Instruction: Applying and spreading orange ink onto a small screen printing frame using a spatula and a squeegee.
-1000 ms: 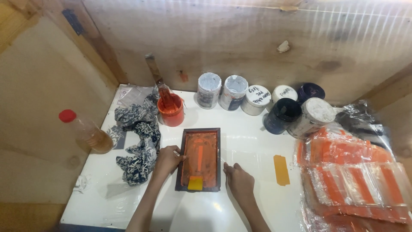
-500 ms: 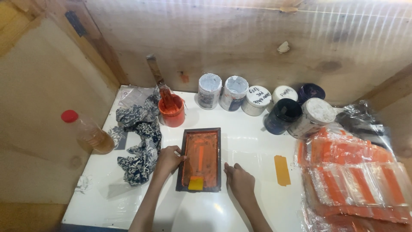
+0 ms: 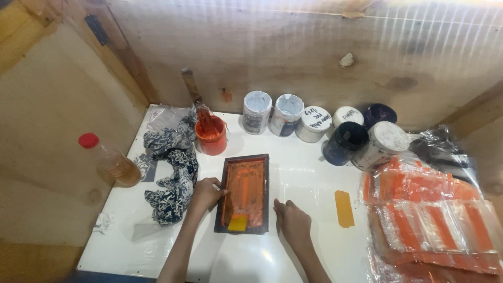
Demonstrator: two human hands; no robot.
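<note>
A small dark-framed printing screen (image 3: 244, 193) coated in orange ink lies on the white table (image 3: 298, 173). A yellow squeegee (image 3: 238, 222) rests at its near end. My left hand (image 3: 205, 193) grips the left edge of the frame. My right hand (image 3: 292, 220) lies flat on the table by the frame's near right corner, fingers touching it. An orange pot (image 3: 211, 135) of ink with a brush handle sticking out stands just beyond the screen.
A patterned dark cloth (image 3: 173, 167) and a red-capped bottle (image 3: 109, 159) lie to the left. Several paint tubs (image 3: 314, 126) line the back wall. Plastic-wrapped orange packs (image 3: 435, 209) pile up at the right, with a yellow strip (image 3: 344, 208) beside them.
</note>
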